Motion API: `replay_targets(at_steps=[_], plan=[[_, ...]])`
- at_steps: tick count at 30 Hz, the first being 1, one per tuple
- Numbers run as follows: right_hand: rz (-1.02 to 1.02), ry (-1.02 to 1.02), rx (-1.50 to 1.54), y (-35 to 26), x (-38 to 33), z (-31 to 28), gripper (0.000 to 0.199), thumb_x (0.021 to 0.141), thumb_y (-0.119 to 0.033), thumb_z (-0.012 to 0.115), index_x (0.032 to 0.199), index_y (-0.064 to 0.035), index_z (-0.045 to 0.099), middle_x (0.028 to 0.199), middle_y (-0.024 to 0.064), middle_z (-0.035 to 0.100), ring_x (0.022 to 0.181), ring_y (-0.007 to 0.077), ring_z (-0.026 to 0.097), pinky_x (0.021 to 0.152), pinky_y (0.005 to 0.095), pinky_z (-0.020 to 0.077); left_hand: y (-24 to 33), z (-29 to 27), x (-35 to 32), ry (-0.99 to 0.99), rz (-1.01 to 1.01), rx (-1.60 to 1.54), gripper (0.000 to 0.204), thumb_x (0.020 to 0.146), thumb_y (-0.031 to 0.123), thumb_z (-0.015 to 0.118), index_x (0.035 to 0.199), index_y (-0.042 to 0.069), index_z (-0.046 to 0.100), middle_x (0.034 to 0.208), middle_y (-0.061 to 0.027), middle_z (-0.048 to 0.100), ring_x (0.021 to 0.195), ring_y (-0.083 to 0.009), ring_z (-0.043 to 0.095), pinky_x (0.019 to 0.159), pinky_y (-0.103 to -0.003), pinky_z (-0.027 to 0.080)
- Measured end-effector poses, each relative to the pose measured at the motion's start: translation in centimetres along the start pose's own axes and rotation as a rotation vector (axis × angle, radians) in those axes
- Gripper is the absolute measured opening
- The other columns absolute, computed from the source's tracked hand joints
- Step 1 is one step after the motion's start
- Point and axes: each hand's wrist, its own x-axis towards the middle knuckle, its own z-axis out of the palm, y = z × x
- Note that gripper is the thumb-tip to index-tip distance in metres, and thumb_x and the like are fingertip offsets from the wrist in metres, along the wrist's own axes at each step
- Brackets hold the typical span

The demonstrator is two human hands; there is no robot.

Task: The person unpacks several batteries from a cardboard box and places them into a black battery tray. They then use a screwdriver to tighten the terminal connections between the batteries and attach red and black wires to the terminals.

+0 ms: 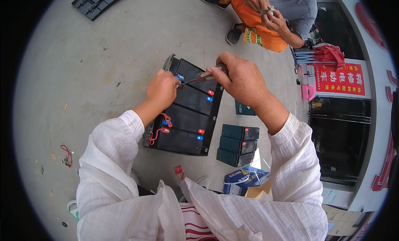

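A black tray [214,116] on the concrete holds several black batteries [187,116] side by side, with red and blue terminal caps and short red wires [157,135]. My left hand [162,89] pinches something small at a blue terminal near the tray's far end. My right hand [239,77] grips the handle of a slim metal hand tool [199,78], probably pliers, whose tip points left and meets my left fingertips. White sleeves cover both forearms.
Three dark green batteries [237,144] lie right of the tray, a fourth [245,109] farther off. A blue and white carton [245,178] sits near my knees. Another person in orange trousers [257,27] crouches ahead. A black plastic cover [97,2] lies far left; a red sign [338,79] stands right.
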Motion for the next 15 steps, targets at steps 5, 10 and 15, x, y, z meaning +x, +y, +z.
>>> replay_targets(at_steps=[5, 10, 15], plan=[[-0.048, 0.072, 0.362, 0.9, -0.8, 0.4, 0.034, 0.095, -0.032, 0.073, 0.107, -0.0025, 0.061, 0.075, 0.0156, 0.071, 0.073, 0.0352, 0.071, 0.068, 0.0427, 0.0550, 0.5, 0.0, -0.1, 0.005, -0.042, -0.027, 0.009, 0.087, 0.007, 0.068, 0.089, 0.011, 0.076, 0.090, -0.0067, 0.067, 0.100, -0.0306, 0.061, 0.080, -0.045, 0.054], [-0.078, 0.072, 0.107, 1.2, -1.1, 0.5, 0.038, 0.094, -0.028, 0.074, 0.115, -0.0005, 0.058, 0.084, 0.0173, 0.071, 0.077, 0.0315, 0.072, 0.067, 0.0411, 0.0543, -0.1, 0.5, 0.0, 0.046, 0.009, -0.047, 0.010, 0.086, 0.005, 0.067, 0.089, 0.011, 0.074, 0.089, -0.0077, 0.067, 0.097, -0.0317, 0.060, 0.079, -0.045, 0.053], [-0.029, 0.032, 0.429, 1.1, -1.1, 0.3, 0.038, 0.093, -0.030, 0.075, 0.110, -0.0003, 0.058, 0.082, 0.0178, 0.070, 0.076, 0.0313, 0.071, 0.066, 0.0408, 0.0539, -0.4, 0.6, 0.0, 0.034, 0.024, -0.048, 0.011, 0.085, 0.002, 0.068, 0.092, 0.010, 0.074, 0.090, -0.0076, 0.068, 0.095, -0.0331, 0.060, 0.079, -0.044, 0.052]])
